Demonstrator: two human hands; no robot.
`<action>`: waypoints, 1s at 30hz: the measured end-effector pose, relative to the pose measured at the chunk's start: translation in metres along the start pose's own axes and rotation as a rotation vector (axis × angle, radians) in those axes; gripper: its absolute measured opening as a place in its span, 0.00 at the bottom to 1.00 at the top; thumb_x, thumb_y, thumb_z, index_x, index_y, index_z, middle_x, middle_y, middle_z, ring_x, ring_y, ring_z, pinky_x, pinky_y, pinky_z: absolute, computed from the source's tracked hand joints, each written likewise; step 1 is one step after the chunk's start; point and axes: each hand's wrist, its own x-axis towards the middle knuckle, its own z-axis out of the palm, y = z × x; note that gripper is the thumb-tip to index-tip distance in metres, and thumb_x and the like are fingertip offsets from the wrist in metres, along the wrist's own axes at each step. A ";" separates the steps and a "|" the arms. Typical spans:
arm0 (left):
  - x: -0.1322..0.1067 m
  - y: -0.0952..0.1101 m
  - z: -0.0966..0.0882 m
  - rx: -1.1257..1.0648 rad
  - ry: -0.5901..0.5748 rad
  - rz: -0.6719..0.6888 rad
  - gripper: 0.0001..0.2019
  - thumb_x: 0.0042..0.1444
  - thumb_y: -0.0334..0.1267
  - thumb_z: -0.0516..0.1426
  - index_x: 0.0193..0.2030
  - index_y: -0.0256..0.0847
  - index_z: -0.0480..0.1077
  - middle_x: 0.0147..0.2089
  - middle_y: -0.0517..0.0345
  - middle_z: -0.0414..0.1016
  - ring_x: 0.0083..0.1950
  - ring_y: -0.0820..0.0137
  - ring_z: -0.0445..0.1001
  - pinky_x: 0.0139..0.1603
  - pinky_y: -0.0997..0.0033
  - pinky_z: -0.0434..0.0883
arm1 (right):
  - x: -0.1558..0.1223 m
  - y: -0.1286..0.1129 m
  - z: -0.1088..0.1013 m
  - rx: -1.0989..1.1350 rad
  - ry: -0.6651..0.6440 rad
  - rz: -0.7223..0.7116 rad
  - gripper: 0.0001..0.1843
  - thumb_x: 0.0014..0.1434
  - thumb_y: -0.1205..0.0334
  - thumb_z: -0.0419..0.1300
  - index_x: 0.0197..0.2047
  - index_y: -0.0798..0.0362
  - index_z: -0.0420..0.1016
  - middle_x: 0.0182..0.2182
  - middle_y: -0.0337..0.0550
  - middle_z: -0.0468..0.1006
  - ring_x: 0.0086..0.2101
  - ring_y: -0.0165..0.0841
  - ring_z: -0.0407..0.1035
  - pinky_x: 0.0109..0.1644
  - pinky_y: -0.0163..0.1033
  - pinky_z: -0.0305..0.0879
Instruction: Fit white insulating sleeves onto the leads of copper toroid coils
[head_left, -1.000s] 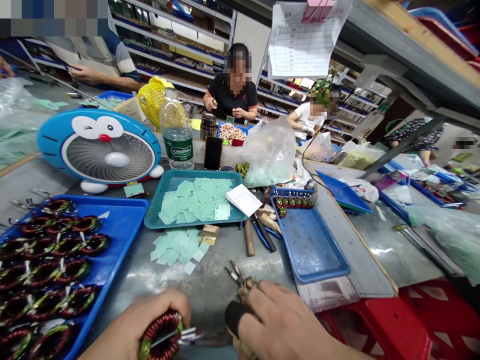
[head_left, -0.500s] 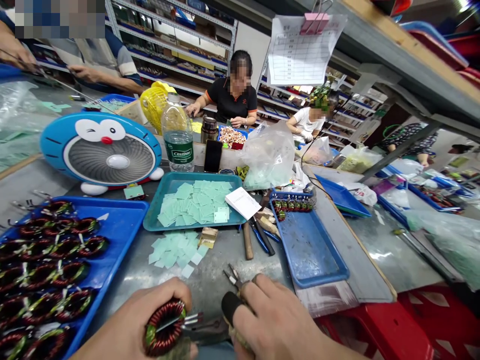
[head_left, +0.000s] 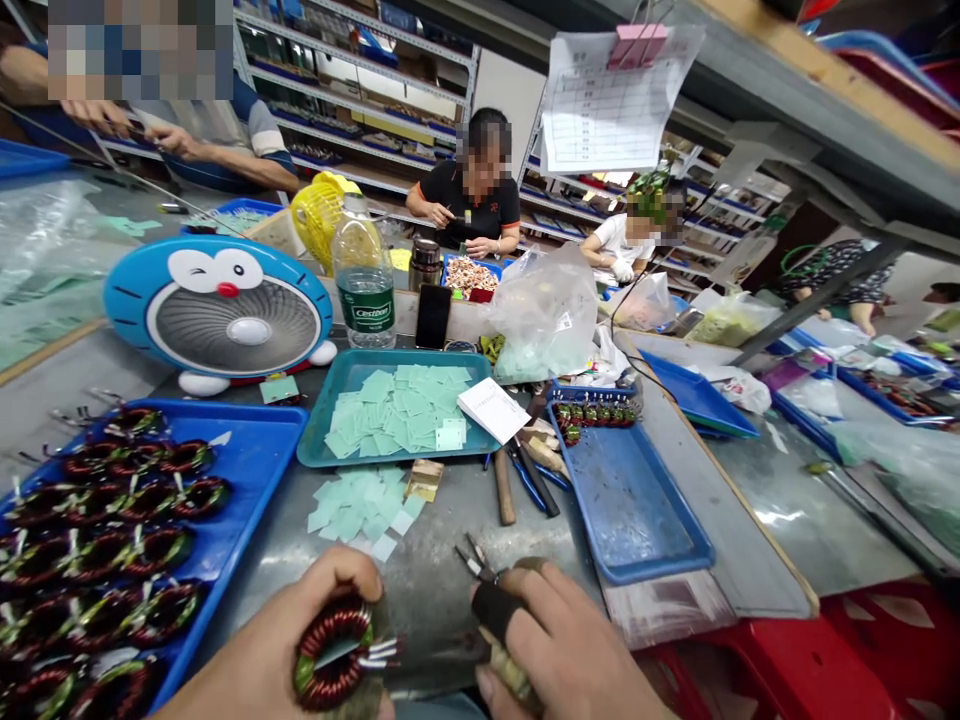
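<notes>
In my left hand is a ring-shaped wire coil, gripped between thumb and fingers at the bottom of the view. Dark red wire winds round it, with yellow-green tape at the sides and a pale strip across its middle. Its silvery lead ends stick out to the right. My right hand, with a black cover on one finger, is closed round a pair of pliers. The pliers' jaws point up and away, slightly parted, clear of the coil. Wrapped beige handles show partly under my palm.
At left, a blue tray holds rows of similar coils. A teal tray carries green sheets, with more sheets before it. Hand tools lie beside a blue tray. A fan stands behind; people work beyond.
The view has shifted slightly, moving the bench things rightward. My right hand and the pliers sit a little farther right. The coil has turned slightly in my left hand.
</notes>
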 end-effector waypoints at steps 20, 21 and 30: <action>0.012 0.003 -0.002 0.456 0.021 0.403 0.09 0.67 0.46 0.72 0.42 0.51 0.77 0.33 0.66 0.83 0.30 0.67 0.80 0.33 0.74 0.74 | 0.024 -0.012 -0.020 -0.306 0.084 -0.167 0.13 0.61 0.62 0.78 0.35 0.44 0.77 0.37 0.43 0.86 0.36 0.44 0.73 0.39 0.48 0.66; 0.011 0.002 -0.002 0.450 0.031 0.411 0.10 0.66 0.45 0.73 0.42 0.51 0.77 0.33 0.67 0.83 0.30 0.67 0.79 0.33 0.74 0.74 | 0.026 -0.012 -0.021 -0.324 0.101 -0.178 0.13 0.61 0.62 0.77 0.35 0.44 0.77 0.38 0.43 0.86 0.37 0.44 0.73 0.40 0.49 0.67; -0.002 0.035 0.017 0.306 0.119 0.135 0.18 0.60 0.56 0.76 0.37 0.49 0.77 0.31 0.68 0.78 0.33 0.66 0.73 0.36 0.70 0.69 | 0.031 -0.012 -0.019 -0.395 0.171 -0.250 0.17 0.55 0.64 0.78 0.32 0.44 0.73 0.33 0.41 0.78 0.34 0.43 0.67 0.37 0.48 0.61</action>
